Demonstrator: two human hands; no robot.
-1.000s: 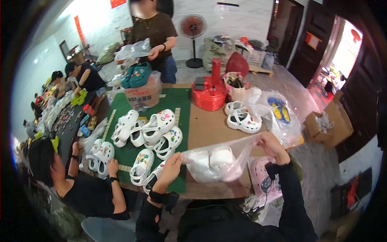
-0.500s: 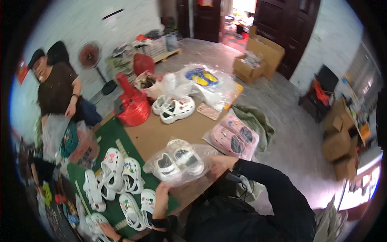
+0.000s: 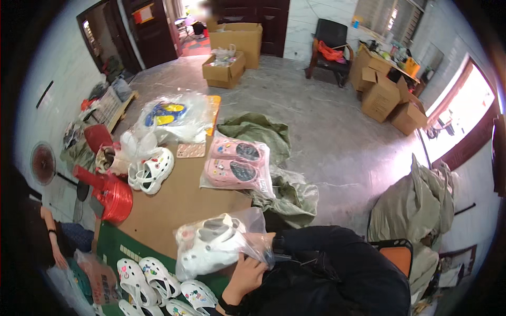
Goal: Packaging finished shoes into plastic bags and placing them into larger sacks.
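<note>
A pair of white clogs (image 3: 216, 243) lies inside a clear plastic bag (image 3: 252, 218) at the near edge of the table. My right hand (image 3: 259, 242) grips the bag's right end, its fingers partly veiled by the film. Just below it, my left hand (image 3: 247, 275) pinches the same end of the bag. Left of my hands, several loose white clogs with colourful charms (image 3: 134, 279) rest on a green mat (image 3: 113, 239). Beyond the bag, a pair of pink clogs (image 3: 234, 163) lies wrapped in its own clear bag.
Farther back on the table are white clogs (image 3: 153, 171), a pink patterned phone-like slab (image 3: 191, 150), bagged blue-and-yellow clogs (image 3: 167, 113) and a red round container (image 3: 113, 197). A green sack (image 3: 287, 195) hangs by the right edge. A co-worker's hand (image 3: 60, 260) is at far left.
My view has swung to the right. The bagged white clogs have turned, and my left hand has moved from the bag's near-left side to beside my right hand.
</note>
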